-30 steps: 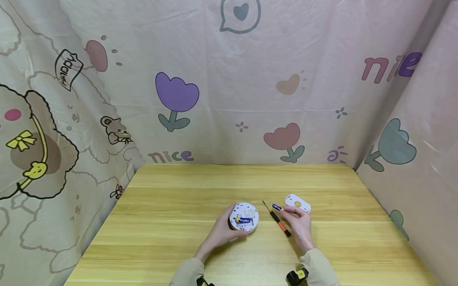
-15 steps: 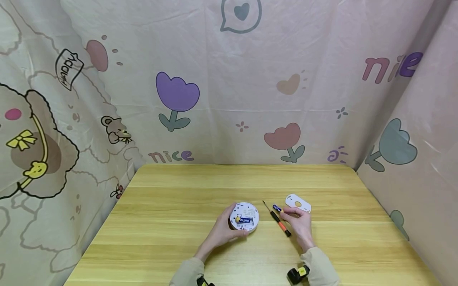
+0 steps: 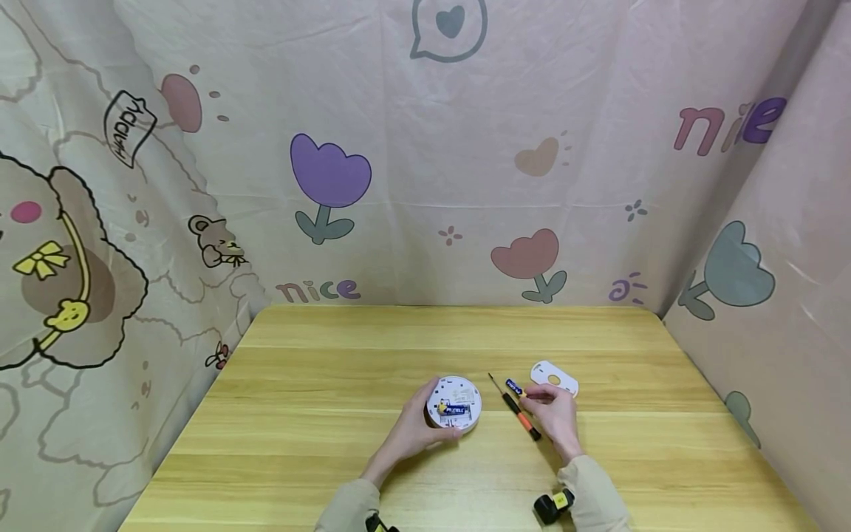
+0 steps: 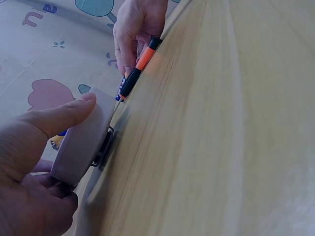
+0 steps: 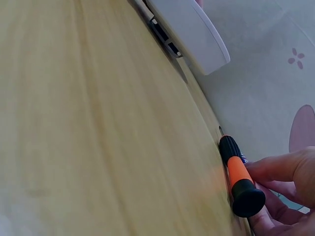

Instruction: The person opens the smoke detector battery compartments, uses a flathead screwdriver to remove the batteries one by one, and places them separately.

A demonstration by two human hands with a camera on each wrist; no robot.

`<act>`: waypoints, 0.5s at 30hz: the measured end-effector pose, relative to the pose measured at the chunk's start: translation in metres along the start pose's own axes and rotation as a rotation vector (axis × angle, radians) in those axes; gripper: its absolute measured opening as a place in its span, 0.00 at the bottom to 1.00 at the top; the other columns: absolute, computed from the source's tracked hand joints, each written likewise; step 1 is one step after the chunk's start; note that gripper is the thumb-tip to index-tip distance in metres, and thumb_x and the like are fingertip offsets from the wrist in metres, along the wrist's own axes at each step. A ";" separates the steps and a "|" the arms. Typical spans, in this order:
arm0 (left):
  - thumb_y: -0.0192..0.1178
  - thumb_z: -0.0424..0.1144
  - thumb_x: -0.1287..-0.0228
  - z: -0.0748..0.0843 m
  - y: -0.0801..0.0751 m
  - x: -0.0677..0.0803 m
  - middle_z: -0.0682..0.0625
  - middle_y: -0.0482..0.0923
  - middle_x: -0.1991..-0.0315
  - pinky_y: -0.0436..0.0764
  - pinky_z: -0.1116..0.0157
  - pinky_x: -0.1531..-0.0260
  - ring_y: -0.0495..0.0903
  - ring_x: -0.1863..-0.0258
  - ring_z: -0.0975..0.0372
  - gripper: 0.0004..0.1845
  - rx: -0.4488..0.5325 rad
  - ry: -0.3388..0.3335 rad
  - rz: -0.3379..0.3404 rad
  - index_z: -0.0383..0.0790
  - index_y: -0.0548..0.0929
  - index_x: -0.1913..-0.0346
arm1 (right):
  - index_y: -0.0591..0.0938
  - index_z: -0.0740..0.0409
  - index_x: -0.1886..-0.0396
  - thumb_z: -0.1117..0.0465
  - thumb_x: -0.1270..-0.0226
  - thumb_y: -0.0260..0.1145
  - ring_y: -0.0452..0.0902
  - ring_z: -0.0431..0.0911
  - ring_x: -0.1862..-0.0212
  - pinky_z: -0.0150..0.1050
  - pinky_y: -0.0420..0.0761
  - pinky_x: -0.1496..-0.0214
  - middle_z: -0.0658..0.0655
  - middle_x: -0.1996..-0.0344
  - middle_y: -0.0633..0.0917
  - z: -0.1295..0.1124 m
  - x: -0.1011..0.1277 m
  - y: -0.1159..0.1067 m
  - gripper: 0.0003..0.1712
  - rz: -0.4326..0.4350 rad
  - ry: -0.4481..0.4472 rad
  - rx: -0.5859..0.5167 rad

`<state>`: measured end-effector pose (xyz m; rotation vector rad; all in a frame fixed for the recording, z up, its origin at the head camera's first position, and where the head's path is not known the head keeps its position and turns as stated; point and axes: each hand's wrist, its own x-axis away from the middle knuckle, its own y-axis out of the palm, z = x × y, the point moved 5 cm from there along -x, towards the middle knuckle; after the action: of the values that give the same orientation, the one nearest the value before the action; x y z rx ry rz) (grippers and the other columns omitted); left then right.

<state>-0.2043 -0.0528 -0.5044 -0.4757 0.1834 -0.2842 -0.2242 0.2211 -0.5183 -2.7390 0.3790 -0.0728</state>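
A round white device (image 3: 454,404) lies on the wooden table (image 3: 319,384) with its back open and a blue battery (image 3: 456,408) seated inside. My left hand (image 3: 425,418) grips its rim, thumb (image 4: 59,118) on the near edge. My right hand (image 3: 540,400) pinches a second blue battery (image 3: 515,386) just above the table, to the right of the device. Beside those fingers (image 5: 280,169) a black and orange screwdriver (image 3: 519,413) lies flat. In the left wrist view the device (image 4: 83,142), the screwdriver (image 4: 140,61) and my right hand (image 4: 138,24) line up along the table.
A white oval cover plate (image 3: 554,377) lies just behind my right hand. Patterned cloth (image 3: 425,185) walls in the table at the back and both sides. Bare wood stretches to the left and behind the device.
My right wrist has drawn in slightly; the battery, the screwdriver and the device stay where they were. My left hand has not moved.
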 end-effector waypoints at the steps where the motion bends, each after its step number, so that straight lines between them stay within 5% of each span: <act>1: 0.80 0.42 0.54 0.000 0.000 0.000 0.28 0.59 0.25 0.59 0.32 0.27 0.61 0.27 0.34 0.58 0.000 0.001 0.000 0.29 0.56 0.23 | 0.86 0.71 0.59 0.72 0.46 0.74 0.80 0.34 0.71 0.23 0.81 0.68 0.63 0.66 0.90 0.000 0.000 0.000 0.14 -0.001 -0.002 0.007; 15: 0.80 0.43 0.54 -0.001 0.000 0.000 0.28 0.59 0.25 0.59 0.31 0.28 0.61 0.27 0.34 0.58 -0.003 0.009 0.003 0.28 0.56 0.23 | 0.87 0.71 0.60 0.72 0.48 0.74 0.80 0.36 0.71 0.23 0.80 0.69 0.62 0.67 0.90 -0.002 -0.001 0.000 0.13 -0.006 0.000 0.063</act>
<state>-0.2047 -0.0533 -0.5048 -0.4774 0.1936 -0.2835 -0.2259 0.2209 -0.5164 -2.6777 0.3625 -0.0848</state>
